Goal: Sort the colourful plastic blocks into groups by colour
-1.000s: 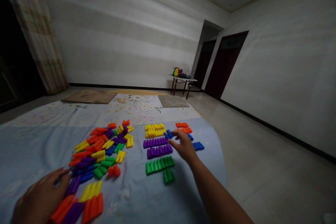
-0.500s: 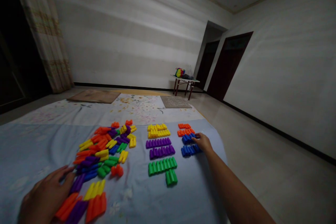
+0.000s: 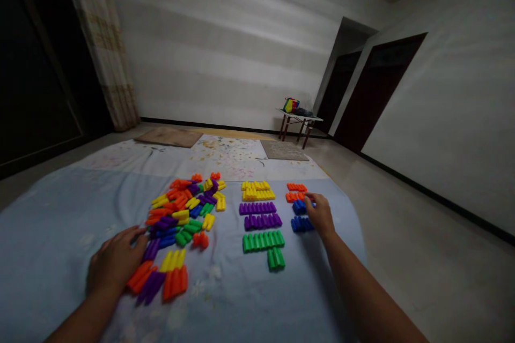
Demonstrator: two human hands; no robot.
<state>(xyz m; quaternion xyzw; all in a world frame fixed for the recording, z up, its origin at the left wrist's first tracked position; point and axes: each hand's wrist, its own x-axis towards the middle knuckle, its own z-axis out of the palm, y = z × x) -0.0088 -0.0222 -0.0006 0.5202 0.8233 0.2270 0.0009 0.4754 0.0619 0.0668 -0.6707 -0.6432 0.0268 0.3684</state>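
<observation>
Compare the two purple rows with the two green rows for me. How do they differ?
The purple rows look about equal in length; the green rows are one long and one clearly short. The green rows sit lower in the view, while the purple rows sit above them. Both have a ridged look and lie on the blue cloth.

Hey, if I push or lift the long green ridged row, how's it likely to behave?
The green row probably won't roll, since it lies low and broad on the blue cloth. It might bunch the cloth if pushed, as that is already wrinkled. Lifted, it could separate: it looks segmented, though I can't tell whether the segments are joined.
</observation>
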